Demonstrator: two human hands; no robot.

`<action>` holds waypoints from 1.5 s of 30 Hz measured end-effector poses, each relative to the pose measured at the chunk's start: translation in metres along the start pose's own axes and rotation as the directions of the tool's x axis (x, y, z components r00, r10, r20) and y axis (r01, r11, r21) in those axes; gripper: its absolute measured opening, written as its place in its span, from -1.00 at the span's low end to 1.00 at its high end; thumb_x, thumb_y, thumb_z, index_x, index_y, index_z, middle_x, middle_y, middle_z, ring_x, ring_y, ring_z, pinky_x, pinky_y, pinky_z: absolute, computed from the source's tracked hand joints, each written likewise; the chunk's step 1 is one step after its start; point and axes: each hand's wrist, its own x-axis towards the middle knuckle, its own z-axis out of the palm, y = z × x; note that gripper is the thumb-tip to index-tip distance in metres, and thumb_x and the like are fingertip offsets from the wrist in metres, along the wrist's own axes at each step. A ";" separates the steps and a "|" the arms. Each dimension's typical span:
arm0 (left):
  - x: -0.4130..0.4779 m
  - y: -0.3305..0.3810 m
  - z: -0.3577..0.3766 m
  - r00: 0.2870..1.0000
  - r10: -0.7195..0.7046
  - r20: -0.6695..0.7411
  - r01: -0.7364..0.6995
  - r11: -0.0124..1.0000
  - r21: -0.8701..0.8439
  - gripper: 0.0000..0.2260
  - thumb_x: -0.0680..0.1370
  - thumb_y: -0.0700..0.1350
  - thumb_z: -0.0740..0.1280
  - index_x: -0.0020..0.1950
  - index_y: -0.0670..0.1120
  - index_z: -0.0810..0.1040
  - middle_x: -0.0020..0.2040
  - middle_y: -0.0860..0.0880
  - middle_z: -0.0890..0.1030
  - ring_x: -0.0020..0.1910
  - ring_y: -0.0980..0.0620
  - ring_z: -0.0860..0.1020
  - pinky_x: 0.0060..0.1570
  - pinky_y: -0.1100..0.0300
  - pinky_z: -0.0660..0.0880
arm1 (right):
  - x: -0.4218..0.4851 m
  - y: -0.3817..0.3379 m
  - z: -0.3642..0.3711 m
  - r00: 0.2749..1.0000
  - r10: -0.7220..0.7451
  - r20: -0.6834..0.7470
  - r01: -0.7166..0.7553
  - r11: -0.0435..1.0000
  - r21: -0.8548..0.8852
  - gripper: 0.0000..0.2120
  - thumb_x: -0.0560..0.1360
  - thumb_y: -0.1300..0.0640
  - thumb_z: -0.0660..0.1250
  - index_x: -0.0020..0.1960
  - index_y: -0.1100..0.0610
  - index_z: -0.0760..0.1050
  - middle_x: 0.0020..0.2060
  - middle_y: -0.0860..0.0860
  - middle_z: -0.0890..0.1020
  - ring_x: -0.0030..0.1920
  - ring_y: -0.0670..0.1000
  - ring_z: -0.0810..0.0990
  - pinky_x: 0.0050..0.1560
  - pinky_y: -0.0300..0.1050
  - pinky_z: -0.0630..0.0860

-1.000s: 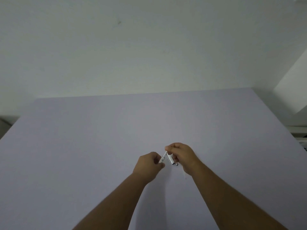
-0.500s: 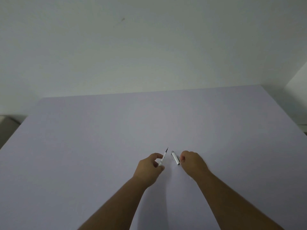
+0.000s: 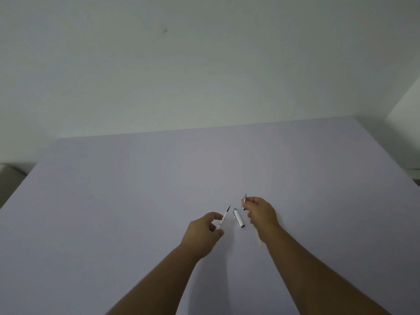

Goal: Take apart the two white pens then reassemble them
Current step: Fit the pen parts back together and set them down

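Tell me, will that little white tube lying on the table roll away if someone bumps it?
Probably, yes. The white tube looks round and smooth, and it lies loose on the flat table with neither hand touching it, so a sideways nudge could roll it. It looks stiff and small, likely light.

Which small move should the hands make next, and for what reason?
Probably bring the right hand, which pinches a small grey piece, toward the thin pen part held in the left hand. The white pen section lies loose on the table between them.
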 end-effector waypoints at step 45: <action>-0.010 0.036 -0.007 0.985 0.072 -0.157 -0.056 0.993 0.101 -0.89 0.46 -0.03 0.40 -0.12 -0.05 0.61 -0.36 0.11 0.51 -0.41 0.18 0.43 -0.40 0.33 0.30 | -0.024 -0.036 0.003 0.937 -0.043 0.345 0.087 0.990 -0.112 -0.62 0.28 -0.20 0.47 -0.33 0.08 0.45 -0.48 -0.01 0.42 -0.46 -0.01 0.33 -0.37 -0.11 0.36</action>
